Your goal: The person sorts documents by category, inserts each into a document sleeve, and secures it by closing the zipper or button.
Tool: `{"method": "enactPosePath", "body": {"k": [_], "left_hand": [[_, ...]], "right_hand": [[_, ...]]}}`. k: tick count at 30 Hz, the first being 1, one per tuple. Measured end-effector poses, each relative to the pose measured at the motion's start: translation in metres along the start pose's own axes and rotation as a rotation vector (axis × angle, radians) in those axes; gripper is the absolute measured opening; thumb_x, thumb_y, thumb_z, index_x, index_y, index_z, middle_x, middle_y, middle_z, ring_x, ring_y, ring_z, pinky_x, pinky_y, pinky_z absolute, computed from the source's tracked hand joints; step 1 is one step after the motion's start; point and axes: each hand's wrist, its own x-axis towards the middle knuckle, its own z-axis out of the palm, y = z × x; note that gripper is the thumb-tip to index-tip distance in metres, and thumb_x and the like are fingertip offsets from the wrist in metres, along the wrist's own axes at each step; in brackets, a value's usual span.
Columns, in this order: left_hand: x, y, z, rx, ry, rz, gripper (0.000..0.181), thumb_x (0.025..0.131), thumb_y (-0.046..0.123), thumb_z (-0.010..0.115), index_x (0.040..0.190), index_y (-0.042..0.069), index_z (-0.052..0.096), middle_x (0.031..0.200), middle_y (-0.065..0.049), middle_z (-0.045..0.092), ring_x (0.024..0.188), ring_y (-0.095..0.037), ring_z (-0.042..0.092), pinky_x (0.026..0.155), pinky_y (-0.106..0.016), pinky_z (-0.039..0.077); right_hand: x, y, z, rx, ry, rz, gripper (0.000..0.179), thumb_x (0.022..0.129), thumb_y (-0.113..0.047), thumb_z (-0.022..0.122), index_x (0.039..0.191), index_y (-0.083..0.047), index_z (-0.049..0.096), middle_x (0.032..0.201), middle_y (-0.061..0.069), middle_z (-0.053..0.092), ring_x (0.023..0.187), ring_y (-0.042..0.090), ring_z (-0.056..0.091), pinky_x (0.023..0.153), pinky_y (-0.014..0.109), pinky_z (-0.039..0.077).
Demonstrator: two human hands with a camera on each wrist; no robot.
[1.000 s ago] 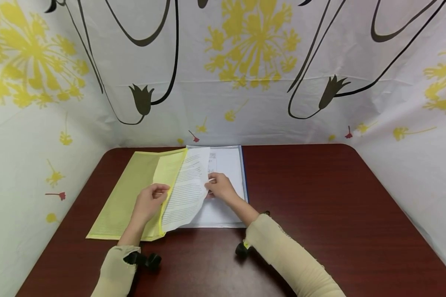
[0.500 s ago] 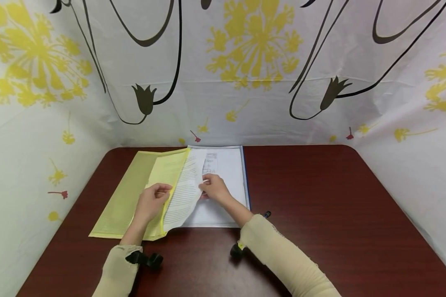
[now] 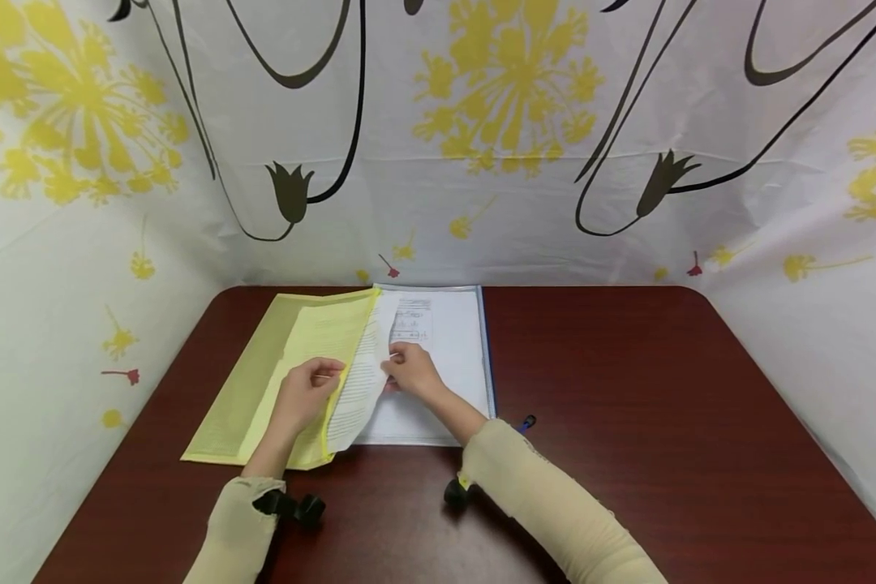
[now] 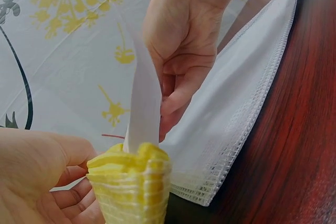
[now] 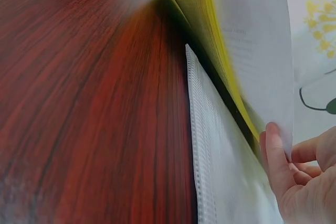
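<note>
A yellow mesh zipper pouch [image 3: 226, 418] lies on the left, its right edge raised over a white mesh pouch with a blue edge [image 3: 458, 365]. My left hand [image 3: 302, 397] pinches the yellow pouch's raised edge. Between thumb and fingers, my right hand [image 3: 416, 375] holds the free side of a printed paper sheet [image 3: 354, 389]. The sheet's other part shows through the yellow mesh, inside the pouch. In the right wrist view the paper [image 5: 257, 45] stands tilted out of the yellow opening. White paper with a printed block shows in the blue-edged pouch.
The pouches lie on a dark red wooden table [image 3: 613, 389], toward its back left. A white curtain with yellow flowers [image 3: 526, 235] hangs behind and at both sides. Black wrist devices [image 3: 292, 508] sit at the sleeves.
My right hand has moved left with the sheet, which has slid further into the yellow pouch. More of the blue-edged pouch's printed block now shows. My left hand keeps its grip on the edge.
</note>
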Motion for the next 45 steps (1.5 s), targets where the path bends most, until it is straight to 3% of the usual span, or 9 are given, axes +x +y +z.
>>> {"method": "enactPosePath", "body": {"k": [5,10,18,24,32,40,45], "left_hand": [[0.001,0.000,0.001,0.000,-0.004,0.001,0.023,0.098,0.012,0.059,0.116,0.003,0.069,0.110,-0.019,0.071,0.098,-0.030,0.068,0.088,-0.042,0.056],[0.001,0.000,0.001,0.003,-0.003,0.000,0.023,0.098,0.012,0.059,0.116,0.003,0.069,0.109,-0.018,0.071,0.098,-0.030,0.068,0.087,-0.042,0.056],[0.002,0.003,0.001,0.007,-0.001,0.011,0.022,0.096,0.011,0.059,0.114,0.003,0.070,0.107,-0.018,0.071,0.097,-0.031,0.068,0.086,-0.041,0.055],[0.002,0.005,0.002,0.000,-0.009,0.010,0.023,0.095,0.011,0.059,0.114,0.003,0.070,0.108,-0.018,0.072,0.097,-0.030,0.069,0.085,-0.038,0.055],[0.002,0.007,0.004,-0.001,-0.014,0.027,0.023,0.096,0.012,0.059,0.115,0.003,0.070,0.108,-0.018,0.072,0.097,-0.031,0.070,0.083,-0.040,0.057],[0.001,0.010,0.004,-0.019,-0.027,0.042,0.023,0.097,0.011,0.060,0.116,0.003,0.069,0.110,-0.018,0.072,0.097,-0.030,0.069,0.076,-0.030,0.055],[0.001,0.010,0.002,-0.020,-0.030,0.033,0.023,0.097,0.011,0.059,0.116,0.003,0.069,0.111,-0.017,0.072,0.098,-0.030,0.069,0.075,-0.028,0.053]], "right_hand": [[0.004,0.002,0.006,-0.041,0.007,-0.011,0.037,0.095,-0.001,0.058,0.131,0.008,0.057,0.109,0.025,0.073,0.066,0.021,0.073,0.061,0.024,0.060],[0.008,0.002,0.011,-0.063,0.015,-0.011,0.035,0.095,-0.002,0.058,0.129,0.007,0.059,0.104,0.022,0.073,0.065,0.013,0.068,0.061,0.023,0.060],[0.009,-0.004,0.016,-0.057,0.013,-0.015,0.037,0.095,-0.002,0.059,0.130,0.008,0.058,0.110,0.024,0.071,0.068,0.019,0.071,0.061,0.023,0.059],[0.013,-0.006,0.023,-0.073,0.017,-0.015,0.036,0.094,-0.001,0.059,0.128,0.009,0.059,0.107,0.025,0.072,0.059,0.012,0.065,0.058,0.022,0.058],[0.016,-0.009,0.036,-0.178,-0.006,-0.041,0.036,0.096,-0.002,0.057,0.130,0.009,0.057,0.107,0.023,0.074,0.073,0.027,0.075,0.063,0.023,0.058],[0.016,-0.012,0.045,-0.232,-0.017,-0.045,0.026,0.096,-0.001,0.051,0.119,0.007,0.063,0.095,0.018,0.073,0.059,0.011,0.060,0.052,0.017,0.047],[0.017,-0.013,0.048,-0.226,-0.011,-0.043,0.025,0.096,-0.002,0.053,0.116,0.005,0.065,0.099,0.019,0.074,0.063,0.013,0.063,0.054,0.017,0.048]]}}
